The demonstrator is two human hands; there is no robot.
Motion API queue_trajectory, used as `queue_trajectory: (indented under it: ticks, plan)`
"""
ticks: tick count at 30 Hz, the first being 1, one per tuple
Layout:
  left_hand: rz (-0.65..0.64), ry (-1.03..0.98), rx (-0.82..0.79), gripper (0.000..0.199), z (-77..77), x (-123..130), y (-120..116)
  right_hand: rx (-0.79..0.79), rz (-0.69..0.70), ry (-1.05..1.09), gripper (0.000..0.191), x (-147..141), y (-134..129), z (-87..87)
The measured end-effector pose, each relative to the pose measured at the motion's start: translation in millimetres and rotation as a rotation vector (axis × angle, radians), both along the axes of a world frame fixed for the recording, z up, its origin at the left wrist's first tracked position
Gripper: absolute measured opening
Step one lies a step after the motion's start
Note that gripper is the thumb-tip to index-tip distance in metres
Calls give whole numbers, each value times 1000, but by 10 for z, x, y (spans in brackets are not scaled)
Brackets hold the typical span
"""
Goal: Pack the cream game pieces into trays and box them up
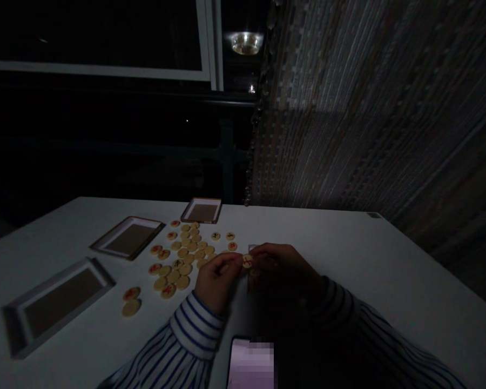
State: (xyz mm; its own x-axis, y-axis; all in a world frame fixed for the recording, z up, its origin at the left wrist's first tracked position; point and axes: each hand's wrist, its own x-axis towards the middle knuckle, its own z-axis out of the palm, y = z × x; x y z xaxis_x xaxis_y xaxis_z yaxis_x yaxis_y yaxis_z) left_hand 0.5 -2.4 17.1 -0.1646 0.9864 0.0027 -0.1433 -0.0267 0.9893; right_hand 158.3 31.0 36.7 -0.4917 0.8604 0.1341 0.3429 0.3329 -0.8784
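Observation:
A round wooden piece with a red character [247,261] is pinched between the fingertips of my left hand [218,278] and my right hand [283,267]. Both hands meet near the middle of the white table [348,237]. Partly hidden beneath my right hand is a small box-like object [251,281] with a pale edge. To the left of my left hand lie several round pieces [173,276], some showing red or black characters, others blank side up. Two pieces with black characters and a red-marked one [232,246] lie just beyond my fingers.
Two shallow framed trays [99,247] [214,219] stand toward the back left and back middle. A larger grey box [65,324] is at the left. Near the front edge lies a phone [243,364] with a lit screen. Strand curtains [328,135] hang behind the table.

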Motion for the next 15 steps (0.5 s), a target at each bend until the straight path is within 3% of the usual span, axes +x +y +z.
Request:
queue_trajectory:
  ticks: [7, 15]
  plan:
    - [-25, -15, -16, 23, -5, 7, -1, 57, -33, -80, 23, 13, 20, -21]
    - [13, 44, -18, 22, 6, -4, 1, -9, 15, -36, 22, 5, -20, 17]
